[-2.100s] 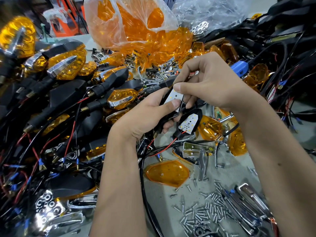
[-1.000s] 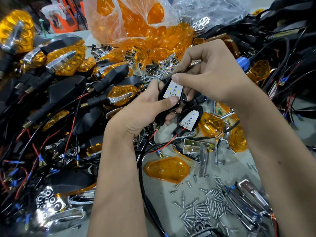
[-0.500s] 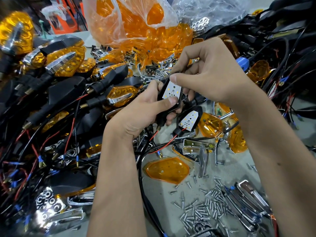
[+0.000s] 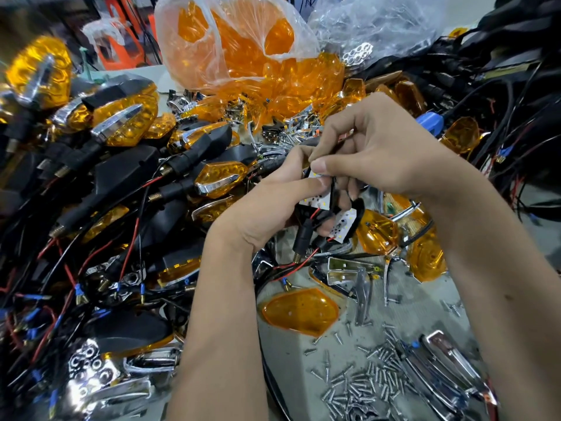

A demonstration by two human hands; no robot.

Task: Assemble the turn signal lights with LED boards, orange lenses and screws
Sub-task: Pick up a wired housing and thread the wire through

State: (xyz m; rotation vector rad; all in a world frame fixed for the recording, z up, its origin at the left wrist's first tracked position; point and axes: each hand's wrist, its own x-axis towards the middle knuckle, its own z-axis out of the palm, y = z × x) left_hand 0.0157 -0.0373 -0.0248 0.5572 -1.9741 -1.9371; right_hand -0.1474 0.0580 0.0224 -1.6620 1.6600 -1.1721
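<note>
My left hand [image 4: 273,205] grips a black turn signal housing [image 4: 303,212] with a white LED board [image 4: 315,199] in it, thumb on the board. My right hand [image 4: 376,153] pinches the board's top edge and thin black wires between thumb and forefinger. A second housing with a white LED board [image 4: 346,224] lies just below the hands. One loose orange lens [image 4: 300,311] lies on the table in front of them. Several loose screws [image 4: 358,381] are scattered at the lower right.
Finished black-and-orange signals [image 4: 127,126] and tangled wires fill the left. A plastic bag of orange lenses [image 4: 243,50] stands at the back. Chrome trims [image 4: 349,271] and more lenses [image 4: 376,232] lie to the right, black wire bundles [image 4: 501,71] beyond.
The housing in my left hand has tilted down and its board is now partly covered by my thumbs. My right hand has dropped slightly and now pinches the wires at the board's top.
</note>
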